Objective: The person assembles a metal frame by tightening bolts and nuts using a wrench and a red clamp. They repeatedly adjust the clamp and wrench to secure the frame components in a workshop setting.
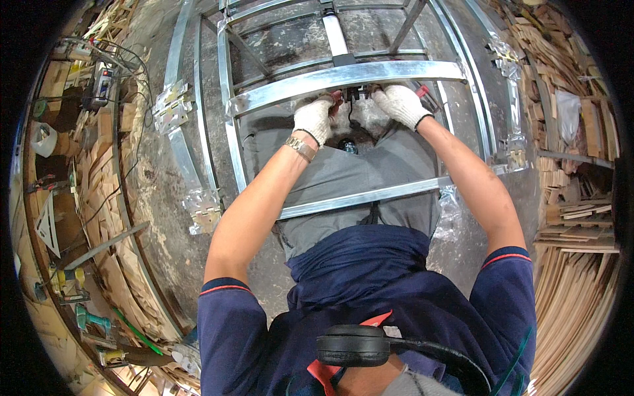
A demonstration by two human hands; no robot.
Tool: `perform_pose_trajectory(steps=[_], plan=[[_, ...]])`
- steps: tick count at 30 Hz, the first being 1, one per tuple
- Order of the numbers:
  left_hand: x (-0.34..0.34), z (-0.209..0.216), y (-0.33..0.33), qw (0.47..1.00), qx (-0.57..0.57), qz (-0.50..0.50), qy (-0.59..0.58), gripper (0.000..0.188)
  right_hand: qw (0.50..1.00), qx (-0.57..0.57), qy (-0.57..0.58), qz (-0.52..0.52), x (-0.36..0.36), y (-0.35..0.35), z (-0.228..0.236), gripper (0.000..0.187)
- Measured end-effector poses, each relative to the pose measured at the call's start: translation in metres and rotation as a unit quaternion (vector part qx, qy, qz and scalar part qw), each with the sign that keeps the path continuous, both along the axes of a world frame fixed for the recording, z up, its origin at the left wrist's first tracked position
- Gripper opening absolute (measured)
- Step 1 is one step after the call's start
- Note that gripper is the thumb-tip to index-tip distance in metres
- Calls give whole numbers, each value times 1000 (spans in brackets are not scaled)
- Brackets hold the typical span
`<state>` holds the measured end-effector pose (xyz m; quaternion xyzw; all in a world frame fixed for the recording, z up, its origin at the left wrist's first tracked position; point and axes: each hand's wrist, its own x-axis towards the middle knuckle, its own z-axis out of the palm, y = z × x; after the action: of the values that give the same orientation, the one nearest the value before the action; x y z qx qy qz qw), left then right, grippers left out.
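Note:
A steel frame (350, 78) of shiny square tubing lies around my legs, its wide crossbar in front of me. My left hand (314, 119), in a white knitted glove, is just below this crossbar, fingers curled in beside a small reddish spot. My right hand (399, 105), gloved alike, reaches the crossbar's underside from the right with bent fingers. Between them is a black fitting (356, 93) with a black cable (354, 119) hanging down. A silver tube with a black end (335, 36) runs beyond the crossbar, in line with the fitting. The crossbar and gloves hide what my fingertips grip.
A nearer frame rail (363, 198) crosses over my thighs. Hinge-like metal plates (173, 107) sit on outer rails at both sides. A red object (422, 91) lies beside my right hand. Wood strips (571, 317) are stacked right; shelves left hold a teal power tool (91, 319) and cables.

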<state>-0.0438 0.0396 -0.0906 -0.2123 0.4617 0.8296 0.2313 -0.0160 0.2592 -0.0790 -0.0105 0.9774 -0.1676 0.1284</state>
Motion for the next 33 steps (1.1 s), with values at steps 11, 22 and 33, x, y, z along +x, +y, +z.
perform_pose_trajectory(steps=[11, 22, 33], plan=[[-3, 1, -7, 998, 5, -69, -1, 15, 1000, -12, -3, -12, 3, -6, 10, 53], [-3, -2, -7, 997, -15, -76, 15, 14, 1000, -10, 13, -16, 2, -4, 4, 53], [-5, -3, -5, 998, -28, -59, 22, 24, 1000, -10, 20, -19, 2, -2, -3, 56]])
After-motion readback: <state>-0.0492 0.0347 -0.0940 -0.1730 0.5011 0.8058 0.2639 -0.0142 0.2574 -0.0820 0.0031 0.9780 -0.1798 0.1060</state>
